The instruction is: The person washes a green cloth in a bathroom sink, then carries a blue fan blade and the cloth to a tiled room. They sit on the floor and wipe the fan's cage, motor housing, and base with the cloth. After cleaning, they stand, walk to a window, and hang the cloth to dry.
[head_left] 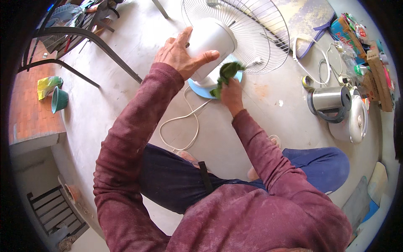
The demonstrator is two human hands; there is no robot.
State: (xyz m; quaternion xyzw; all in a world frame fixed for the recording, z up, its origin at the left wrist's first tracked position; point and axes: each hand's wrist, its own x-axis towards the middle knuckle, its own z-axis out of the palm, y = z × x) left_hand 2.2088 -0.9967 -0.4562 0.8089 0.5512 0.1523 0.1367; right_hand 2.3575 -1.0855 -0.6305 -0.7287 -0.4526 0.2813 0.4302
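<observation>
A white table fan (pixel 212 40) stands on the concrete floor, its wire grille (pixel 252 29) facing away and its round blue base (pixel 200 89) below. My left hand (pixel 180 53) grips the white motor housing from the left side. A crumpled green cloth (pixel 226 75) is in my right hand (pixel 231 94), pressed against the fan's neck just above the base. The fan's white cord (pixel 184 126) loops over the floor toward my crossed legs.
A steel electric kettle (pixel 329 101) and a white rice cooker (pixel 354 119) sit at the right, with coiled white cables (pixel 319 59) and packets beyond. A black metal table leg (pixel 105 50) slants at upper left. A green cup (pixel 58 100) rests on the brick ledge.
</observation>
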